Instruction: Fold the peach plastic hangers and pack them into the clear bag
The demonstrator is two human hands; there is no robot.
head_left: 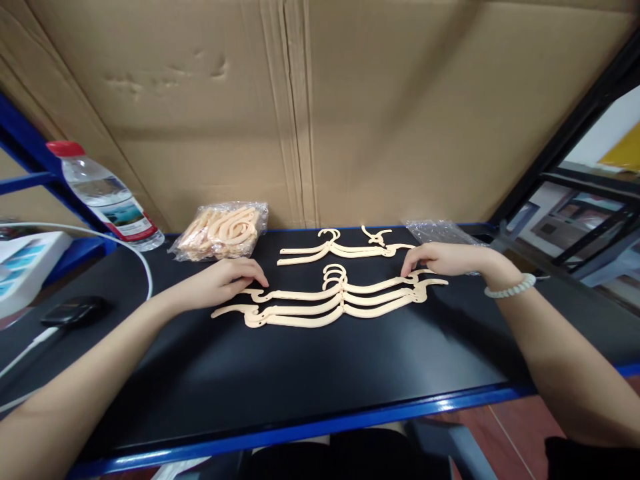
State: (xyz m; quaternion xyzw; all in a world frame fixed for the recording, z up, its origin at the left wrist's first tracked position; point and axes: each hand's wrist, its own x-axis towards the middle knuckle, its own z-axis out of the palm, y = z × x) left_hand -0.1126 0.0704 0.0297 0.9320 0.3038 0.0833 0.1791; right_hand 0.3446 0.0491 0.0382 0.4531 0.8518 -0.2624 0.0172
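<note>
Three cream plastic folding clothes hangers [300, 321] lie stacked close together on the black tabletop, their hooks pointing away from me. My left hand [227, 279] is at the left end of the farthest of these, its bent fingers closed over the curved end piece; the thumb is hidden. At that hanger's right end my right hand [443, 259] pinches the end piece, fingertips pointing down. Behind them lie two more hangers [305, 256], with plain left ends and a curved piece at the right. Small loose curved pieces [376, 236] rest just beyond.
A clear bag of cream hanger parts [223, 230] stands at the back left, near a water bottle [113, 200]. Crumpled clear plastic [440, 232] lies back right. A black device [73, 311] with a white cable is at left. Cardboard [380, 120] walls the back.
</note>
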